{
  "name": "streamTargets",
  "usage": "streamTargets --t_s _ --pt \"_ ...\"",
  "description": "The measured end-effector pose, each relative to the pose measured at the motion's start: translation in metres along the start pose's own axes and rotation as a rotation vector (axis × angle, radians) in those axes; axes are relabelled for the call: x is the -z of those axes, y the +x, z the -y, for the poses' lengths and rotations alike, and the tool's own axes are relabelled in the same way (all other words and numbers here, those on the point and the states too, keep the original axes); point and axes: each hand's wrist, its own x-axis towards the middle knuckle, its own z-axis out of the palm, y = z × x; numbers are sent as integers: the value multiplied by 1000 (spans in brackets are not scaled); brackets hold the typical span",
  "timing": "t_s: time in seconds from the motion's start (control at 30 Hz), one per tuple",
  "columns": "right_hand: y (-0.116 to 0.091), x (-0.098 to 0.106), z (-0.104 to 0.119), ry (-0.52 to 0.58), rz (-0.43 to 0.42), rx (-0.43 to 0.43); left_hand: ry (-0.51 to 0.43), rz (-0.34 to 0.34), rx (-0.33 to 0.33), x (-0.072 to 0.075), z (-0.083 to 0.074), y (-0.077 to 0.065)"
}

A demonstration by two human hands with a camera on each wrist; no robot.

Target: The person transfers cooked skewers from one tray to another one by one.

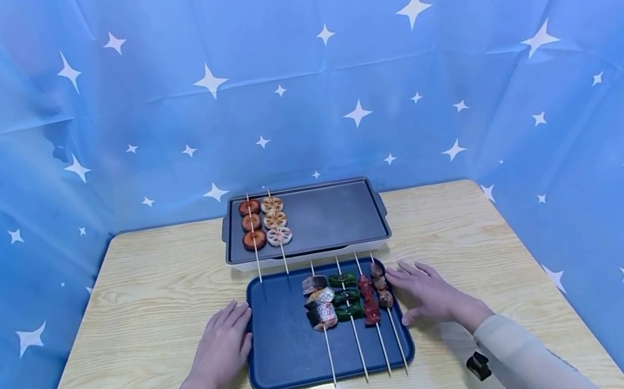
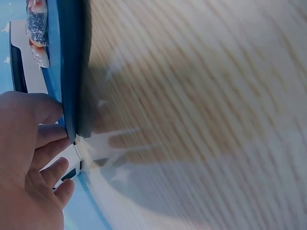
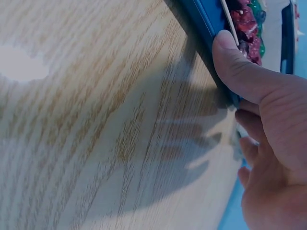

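A dark blue tray lies on the table with skewers on its right half: silvery fish chunks, green pepper pieces, red meat and brown chunks. At the tray's left edge, my left hand holds the rim between thumb and fingers. My right hand grips the opposite edge, close beside the brown chunks. In the right wrist view, the thumb lies over the rim while the other fingers sit lower, partly hidden. The left wrist view has the fingertips right at the tray's rim.
Behind the tray stands a dark griddle on a light base. On its left side lie a skewer of reddish-brown round slices and one of lotus root slices, their sticks reaching over the front edge. Blue star-patterned cloth surrounds the wooden table.
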Motion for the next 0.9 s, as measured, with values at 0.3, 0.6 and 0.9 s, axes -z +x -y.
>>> streamTargets --t_s 0.3,0.6,0.9 --pt "1 -1 -1 1 34 -34 5 -123 -5 6 4 6" --pt "1 0 0 -14 33 -29 -81 -347 0 31 2 32" --pt "2 -1 -1 -20 40 -40 -336 -227 113 69 -34 54"
